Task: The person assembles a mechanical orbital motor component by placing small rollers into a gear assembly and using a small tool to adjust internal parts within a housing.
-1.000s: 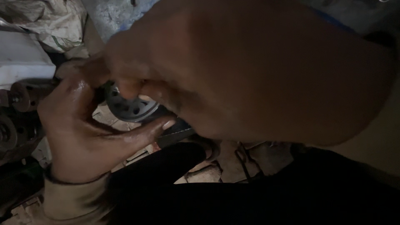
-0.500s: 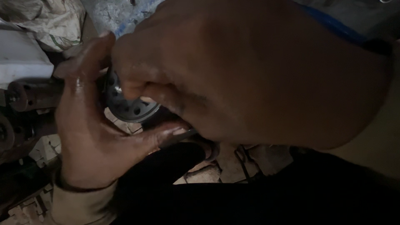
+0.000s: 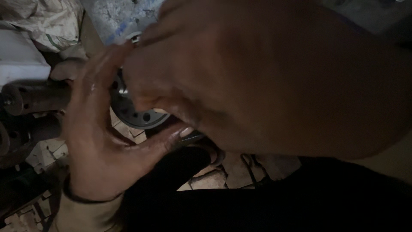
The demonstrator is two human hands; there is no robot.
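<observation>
I see left hand (image 3: pixel 101 150) cupping grey perforated metal disc (image 3: pixel 137 112) | right hand (image 3: pixel 257 81) gripping disc from above | rusty cylinder (image 3: pixel 36 96) at left

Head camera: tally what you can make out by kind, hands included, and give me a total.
Hands: 2, left hand and right hand, both on the disc
Grey metal disc with holes: 1
Rusty metal cylinders: 2, one above the other
Crumpled cloth: 1
White block: 1
Total: 7
</observation>
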